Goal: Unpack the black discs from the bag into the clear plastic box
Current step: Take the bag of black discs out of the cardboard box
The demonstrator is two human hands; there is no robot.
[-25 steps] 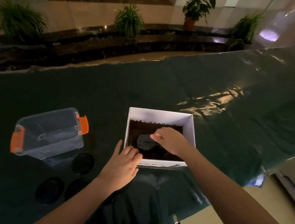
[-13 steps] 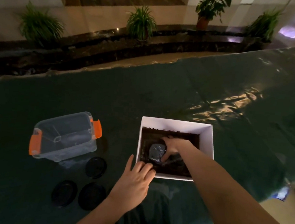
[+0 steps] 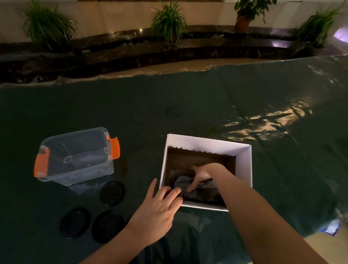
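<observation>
Three black discs point(image 3: 112, 193) beside clear box point(image 3: 77, 155)

On the tabletop point(image 3: 212, 105), the cardboard box point(image 3: 244, 158) is the landmark: the plastic box point(image 3: 75, 155) stands well to its left. Three discs point(image 3: 112, 193) point(image 3: 75, 223) point(image 3: 107, 226) lie left of it, nearer the person. The bag point(image 3: 203, 191) lies inside it, under the right hand point(image 3: 202, 173); the left hand point(image 3: 158, 209) rests at its near left corner.
</observation>
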